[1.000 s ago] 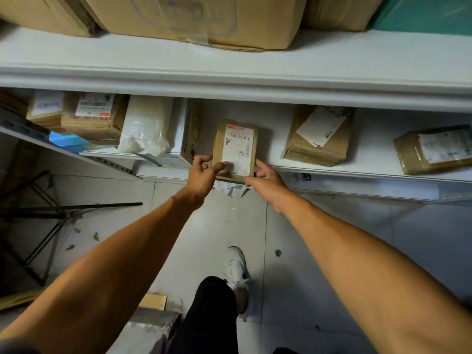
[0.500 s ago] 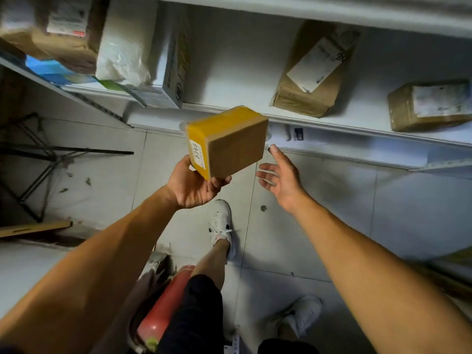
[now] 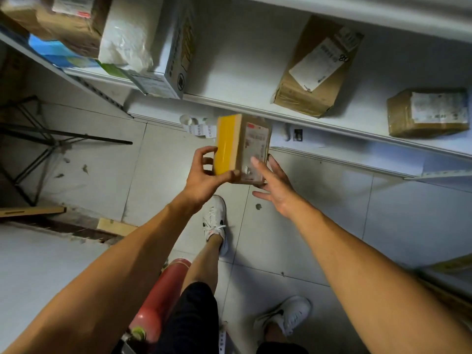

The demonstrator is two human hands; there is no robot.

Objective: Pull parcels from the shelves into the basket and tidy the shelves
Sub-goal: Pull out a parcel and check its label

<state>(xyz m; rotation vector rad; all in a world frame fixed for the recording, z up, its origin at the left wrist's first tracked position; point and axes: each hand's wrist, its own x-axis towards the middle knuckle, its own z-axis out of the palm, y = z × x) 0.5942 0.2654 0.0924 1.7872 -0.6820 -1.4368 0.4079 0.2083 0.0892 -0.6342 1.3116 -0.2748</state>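
The small parcel [image 3: 241,149] is off the shelf and up in the air, yellow tape along its left face, label turned toward the camera. The left hand [image 3: 204,175] has it, thumb under the lower edge and fingers curled round the yellow side. The right hand [image 3: 274,186] comes in from the other side, fingers spread and fairly straight, fingertips at the box's right edge; whether they truly press it or only brush it is hard to say.

Beyond the hands, the shelf [image 3: 255,103] is far from cleared. Past the right hand lies a tilted brown parcel [image 3: 314,72], and further right again another taped box [image 3: 429,112]. Past the left hand sits a crowded cluster: a white carton [image 3: 173,54], a white plastic bag [image 3: 125,42], brown packages stacked behind.

No basket shows anywhere. So the judgement: one parcel pulled, not yet dropped in, several still waiting, and the tidying of that crooked box and the jumble on the left looks not yet done.
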